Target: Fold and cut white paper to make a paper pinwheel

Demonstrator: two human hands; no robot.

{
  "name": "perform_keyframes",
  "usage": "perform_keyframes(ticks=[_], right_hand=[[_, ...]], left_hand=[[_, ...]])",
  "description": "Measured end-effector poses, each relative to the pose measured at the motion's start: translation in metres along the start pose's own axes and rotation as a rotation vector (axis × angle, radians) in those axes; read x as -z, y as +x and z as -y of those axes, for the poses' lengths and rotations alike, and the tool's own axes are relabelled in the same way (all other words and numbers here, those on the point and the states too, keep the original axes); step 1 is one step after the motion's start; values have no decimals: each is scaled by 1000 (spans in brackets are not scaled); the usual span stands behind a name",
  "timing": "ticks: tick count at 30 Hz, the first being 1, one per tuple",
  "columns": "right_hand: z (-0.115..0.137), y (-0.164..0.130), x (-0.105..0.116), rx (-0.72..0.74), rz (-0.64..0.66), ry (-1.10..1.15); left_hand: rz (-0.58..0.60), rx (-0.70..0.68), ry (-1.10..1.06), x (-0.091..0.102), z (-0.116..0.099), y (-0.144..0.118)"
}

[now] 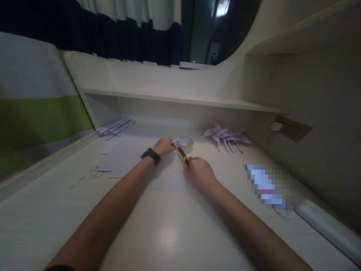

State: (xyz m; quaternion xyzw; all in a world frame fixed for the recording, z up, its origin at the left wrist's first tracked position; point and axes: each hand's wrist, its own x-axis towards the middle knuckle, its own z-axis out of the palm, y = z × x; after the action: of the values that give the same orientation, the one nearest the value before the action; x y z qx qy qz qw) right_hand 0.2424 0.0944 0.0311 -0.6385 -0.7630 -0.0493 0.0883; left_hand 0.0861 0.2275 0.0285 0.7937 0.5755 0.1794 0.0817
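My left hand (165, 146), with a black watch (151, 155) on its wrist, is closed with its fingers pinched on a small white strip (175, 140). Whether the strip is paper or tape I cannot tell. In my right hand (200, 174) is a yellow and black utility knife (184, 158), its front end pointing up and left towards the left fingers. Just behind the knife, a roll of clear tape (188, 145) lies on the desk. A piece of white paper (170, 181) rests flat between my forearms.
White paper sheets (124, 154) lie on the left, with rolled paper sticks (117, 127) behind and thin pale pieces (89, 175) nearer. Several paper pinwheels (225, 136) sit at the back right. A blurred-out phone (266, 188) lies right; a low shelf (183, 98) overhangs the back.
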Motion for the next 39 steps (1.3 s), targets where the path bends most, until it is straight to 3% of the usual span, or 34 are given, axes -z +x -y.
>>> perform_keyframes(ticks=[22,28,31,34,39], right_hand=[[12,11,-6,16,-6,-23],[2,-2,10,70,69,-38],[-15,-9,22,17,65,10],[-30,5,22,-94,-11,148],[-31,66,-9,-221,-153,396]], left_hand=[[-9,55,202,9,-5,-5],[-21,43,197,11,-3,-6],[11,38,171,12,2,-4],[41,22,151,12,6,-3],[24,3,176,11,7,-2]])
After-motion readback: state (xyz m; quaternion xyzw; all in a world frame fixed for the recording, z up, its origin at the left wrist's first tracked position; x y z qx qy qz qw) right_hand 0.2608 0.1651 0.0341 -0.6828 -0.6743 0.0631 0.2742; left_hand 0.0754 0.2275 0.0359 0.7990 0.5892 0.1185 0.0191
